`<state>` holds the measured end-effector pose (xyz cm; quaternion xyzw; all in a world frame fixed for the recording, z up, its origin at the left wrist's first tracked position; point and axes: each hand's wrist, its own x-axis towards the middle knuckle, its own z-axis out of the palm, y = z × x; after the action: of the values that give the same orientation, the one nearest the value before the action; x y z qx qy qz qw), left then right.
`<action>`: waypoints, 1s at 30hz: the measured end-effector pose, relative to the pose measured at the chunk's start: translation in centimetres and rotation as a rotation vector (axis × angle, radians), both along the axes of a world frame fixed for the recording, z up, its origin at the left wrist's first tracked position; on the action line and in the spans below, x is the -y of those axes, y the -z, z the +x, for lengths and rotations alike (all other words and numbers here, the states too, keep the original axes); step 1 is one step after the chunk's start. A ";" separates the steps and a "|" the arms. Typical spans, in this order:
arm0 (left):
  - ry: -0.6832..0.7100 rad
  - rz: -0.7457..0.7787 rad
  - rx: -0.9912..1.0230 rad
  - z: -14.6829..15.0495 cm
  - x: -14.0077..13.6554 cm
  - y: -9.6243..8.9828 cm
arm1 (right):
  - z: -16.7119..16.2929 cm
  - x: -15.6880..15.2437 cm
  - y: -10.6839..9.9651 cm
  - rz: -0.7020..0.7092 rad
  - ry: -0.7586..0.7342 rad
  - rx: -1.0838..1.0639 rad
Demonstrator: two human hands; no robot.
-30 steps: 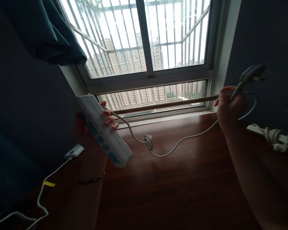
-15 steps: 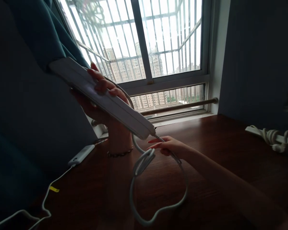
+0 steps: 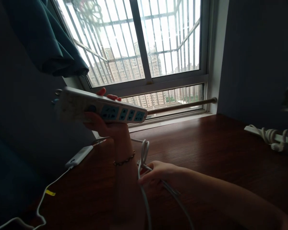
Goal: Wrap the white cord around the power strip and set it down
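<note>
Since half a second ago, I see the long white plastic power strip turned, its blue sockets showing, and the right hand lower. The left hand grips the strip left of centre; the right grasps its looped pale cord at lower centre. Beneath spreads a glossy reddish-brown wooden surface; a white rectangular box lies at left.

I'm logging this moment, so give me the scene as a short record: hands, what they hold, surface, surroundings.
Left hand: holds white power strip, blue sockets visible
Right hand: grips looped light cord
Surface: brown wooden tabletop
Left side: white corded device, yellow tag on cable
Right side: white bar wound with cord
Behind: barred window, teal curtain
</note>
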<state>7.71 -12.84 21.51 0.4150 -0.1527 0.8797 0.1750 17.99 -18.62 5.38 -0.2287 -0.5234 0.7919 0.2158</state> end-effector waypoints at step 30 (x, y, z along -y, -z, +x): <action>-0.083 -0.582 0.303 -20.2 -4.0 7.7 | 31.0 -11.7 0.5 0.661 1.923 1.129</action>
<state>-12.53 -8.79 13.82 0.2177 0.0978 0.9445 0.2258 49.01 -6.89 4.87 -0.7847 -0.3367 -0.0881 0.5130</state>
